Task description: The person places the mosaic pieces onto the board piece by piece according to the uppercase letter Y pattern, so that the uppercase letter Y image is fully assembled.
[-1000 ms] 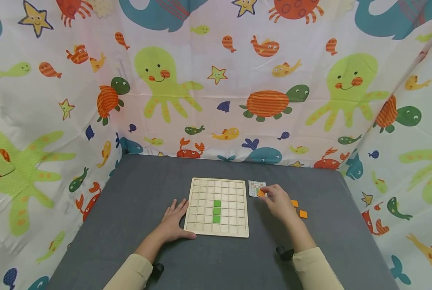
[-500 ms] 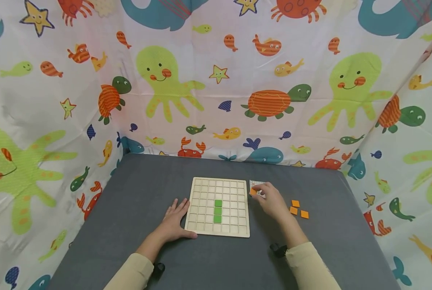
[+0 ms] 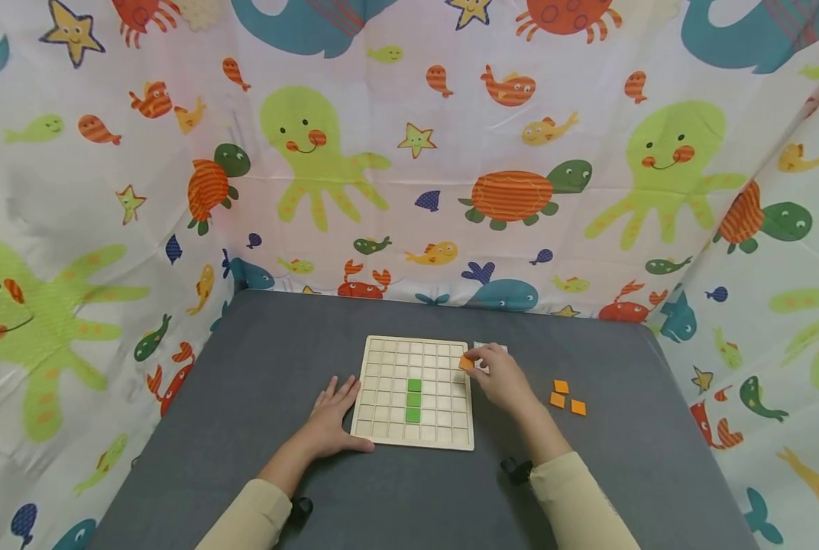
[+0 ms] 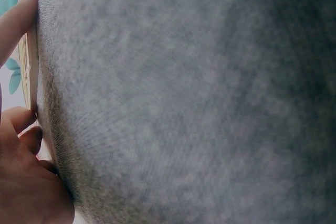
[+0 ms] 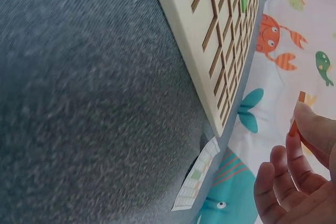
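Currently | right hand [image 3: 502,378]: pinching one orange tile [image 3: 465,363], raised near far right corner of board [image 3: 444,412] | left hand [image 3: 330,422]: spread, touching board's left side | three loose tiles [image 3: 557,399]: on counter [image 3: 299,336]

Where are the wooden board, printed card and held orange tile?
Wooden board [image 3: 428,400], head view: bare square near its middle.
Printed card [image 5: 197,179], right wrist view: its printed face.
Held orange tile [image 3: 465,363], head view: its flat face.
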Demonstrator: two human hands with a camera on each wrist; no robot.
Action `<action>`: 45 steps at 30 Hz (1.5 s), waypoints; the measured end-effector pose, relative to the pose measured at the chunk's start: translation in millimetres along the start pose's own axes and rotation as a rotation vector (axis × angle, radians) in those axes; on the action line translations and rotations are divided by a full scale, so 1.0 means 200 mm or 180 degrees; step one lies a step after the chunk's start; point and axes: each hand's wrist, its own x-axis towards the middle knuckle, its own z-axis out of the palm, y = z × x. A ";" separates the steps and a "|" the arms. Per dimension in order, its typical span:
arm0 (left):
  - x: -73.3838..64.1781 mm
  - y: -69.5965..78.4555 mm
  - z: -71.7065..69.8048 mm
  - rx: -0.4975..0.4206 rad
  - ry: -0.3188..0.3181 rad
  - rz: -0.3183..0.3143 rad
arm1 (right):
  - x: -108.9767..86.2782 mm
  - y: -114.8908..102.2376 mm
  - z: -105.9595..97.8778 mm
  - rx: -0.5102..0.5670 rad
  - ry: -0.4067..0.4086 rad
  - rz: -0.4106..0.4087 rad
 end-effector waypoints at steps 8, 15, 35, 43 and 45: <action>0.00 0.00 0.00 0.0018 -0.0009 -0.0014 | 0.02 -0.04 0.02 -0.0024 0.0026 -0.0098; 0.01 -0.01 0.00 0.0023 -0.0016 -0.0025 | 0.04 -0.08 0.03 0.0003 -0.0016 -0.0120; 0.01 -0.01 0.00 0.0022 -0.0015 0.0024 | 0.14 -0.23 0.13 0.0131 -0.0270 -0.0201; 0.01 0.00 0.00 0.0003 -0.0012 0.0031 | 0.21 -0.26 0.18 0.0255 -0.0402 -0.0228; 0.01 0.00 0.00 -0.0012 -0.0007 0.0041 | 0.23 -0.27 0.20 0.0270 -0.0434 -0.0213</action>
